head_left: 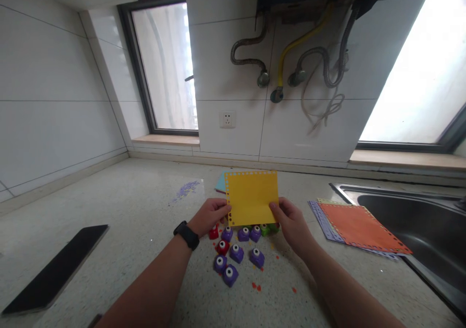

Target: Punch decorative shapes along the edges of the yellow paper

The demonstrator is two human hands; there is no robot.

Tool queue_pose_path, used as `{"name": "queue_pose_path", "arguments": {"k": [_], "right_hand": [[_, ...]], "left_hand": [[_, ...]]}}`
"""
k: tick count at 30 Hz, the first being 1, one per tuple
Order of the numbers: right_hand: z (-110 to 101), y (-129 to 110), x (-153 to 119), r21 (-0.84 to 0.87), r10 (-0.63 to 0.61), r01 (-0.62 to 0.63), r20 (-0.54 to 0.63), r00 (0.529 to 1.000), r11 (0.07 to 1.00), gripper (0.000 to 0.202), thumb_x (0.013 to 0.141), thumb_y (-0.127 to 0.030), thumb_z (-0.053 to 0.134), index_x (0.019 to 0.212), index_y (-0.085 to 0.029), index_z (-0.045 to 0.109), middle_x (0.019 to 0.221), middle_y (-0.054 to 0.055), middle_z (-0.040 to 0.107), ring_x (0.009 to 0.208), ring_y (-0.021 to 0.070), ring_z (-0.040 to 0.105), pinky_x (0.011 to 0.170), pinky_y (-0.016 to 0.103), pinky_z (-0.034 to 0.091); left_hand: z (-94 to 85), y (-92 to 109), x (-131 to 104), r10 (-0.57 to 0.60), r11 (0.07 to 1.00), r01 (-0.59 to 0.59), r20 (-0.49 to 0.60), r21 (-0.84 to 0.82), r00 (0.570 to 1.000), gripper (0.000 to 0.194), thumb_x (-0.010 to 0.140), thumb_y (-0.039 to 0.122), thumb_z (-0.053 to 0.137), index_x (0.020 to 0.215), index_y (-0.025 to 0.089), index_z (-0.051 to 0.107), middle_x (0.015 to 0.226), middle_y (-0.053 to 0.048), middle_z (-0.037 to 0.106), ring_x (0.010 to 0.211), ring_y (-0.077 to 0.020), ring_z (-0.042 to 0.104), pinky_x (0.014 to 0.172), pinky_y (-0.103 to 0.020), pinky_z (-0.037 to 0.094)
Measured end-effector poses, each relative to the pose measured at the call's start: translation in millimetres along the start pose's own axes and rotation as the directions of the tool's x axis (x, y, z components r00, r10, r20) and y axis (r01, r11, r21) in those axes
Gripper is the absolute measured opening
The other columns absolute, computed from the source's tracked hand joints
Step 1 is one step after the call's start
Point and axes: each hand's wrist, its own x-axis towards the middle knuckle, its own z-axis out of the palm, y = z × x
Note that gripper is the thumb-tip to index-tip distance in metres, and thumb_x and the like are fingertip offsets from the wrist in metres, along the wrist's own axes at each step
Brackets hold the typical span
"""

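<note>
Both hands hold up a yellow sheet of paper (252, 198) above the counter. Small holes are punched along its top and left edges. My left hand (214, 214), with a black watch on the wrist, pinches the lower left edge. On the lower right side, my right hand (290, 221) grips the paper with the thumb in front. Below the sheet sit several small craft punches: purple ones such as this purple punch (230, 274), a red punch (222, 247) and a green punch (264, 229), partly covered by the paper. Light blue paper (221, 183) shows behind the sheet.
Punched orange paper (364, 225) lies over purple sheets at right, beside a metal sink (389, 201). A heap of purple paper bits (187, 189) is at back left. A black flat panel (58, 268) lies at left. Orange scraps (257, 287) dot the counter.
</note>
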Motion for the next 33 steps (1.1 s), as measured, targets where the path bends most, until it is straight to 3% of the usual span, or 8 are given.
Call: {"name": "queue_pose_path", "arguments": {"k": [12, 18, 25, 33], "right_hand": [[-1.3, 6.2, 2.0, -0.004, 0.048, -0.048, 0.0, 0.999, 0.999, 0.039, 0.084, -0.058, 0.066, 0.086, -0.019, 0.064, 0.065, -0.001, 0.058, 0.054, 0.0144, 0.046, 0.048, 0.028, 0.035], [-2.1, 8.5, 3.0, 0.05, 0.088, -0.086, -0.022, 0.996, 0.995, 0.036, 0.083, -0.056, 0.069, 0.092, -0.021, 0.066, 0.078, 0.001, 0.066, 0.064, 0.0168, 0.057, 0.054, 0.028, 0.042], [-1.8, 8.4, 3.0, 0.089, 0.112, -0.11, -0.026, 0.993, 0.99, 0.036, 0.081, -0.054, 0.072, 0.091, -0.021, 0.067, 0.079, 0.002, 0.067, 0.065, 0.0159, 0.058, 0.055, 0.027, 0.044], [-0.1, 5.7, 0.7, 0.079, 0.12, -0.116, -0.044, 0.992, 0.99, 0.035, 0.08, -0.053, 0.073, 0.09, -0.021, 0.066, 0.078, 0.001, 0.067, 0.065, 0.0159, 0.058, 0.056, 0.027, 0.045]], "left_hand": [[0.5, -2.6, 1.8, -0.027, 1.0, 0.027, -0.003, -0.012, 1.0, 0.031, 0.083, 0.043, 0.069, 0.069, 0.015, 0.071, 0.062, 0.0, 0.064, 0.053, -0.0106, 0.052, 0.054, -0.023, 0.038], [0.5, -4.2, 1.8, -0.048, 0.998, 0.048, 0.013, -0.038, 0.999, 0.032, 0.083, 0.045, 0.07, 0.073, 0.015, 0.073, 0.065, -0.002, 0.067, 0.055, -0.011, 0.054, 0.055, -0.023, 0.039], [1.3, -11.7, 2.4, -0.074, 0.994, 0.076, 0.027, -0.072, 0.997, 0.033, 0.081, 0.046, 0.07, 0.074, 0.014, 0.073, 0.063, -0.001, 0.065, 0.05, -0.0096, 0.05, 0.052, -0.023, 0.038], [-1.2, -7.8, 3.0, -0.068, 0.994, 0.07, 0.035, -0.085, 0.997, 0.039, 0.089, 0.046, 0.055, 0.069, 0.015, 0.07, 0.066, -0.004, 0.069, 0.057, -0.0144, 0.06, 0.057, -0.026, 0.044]]}}
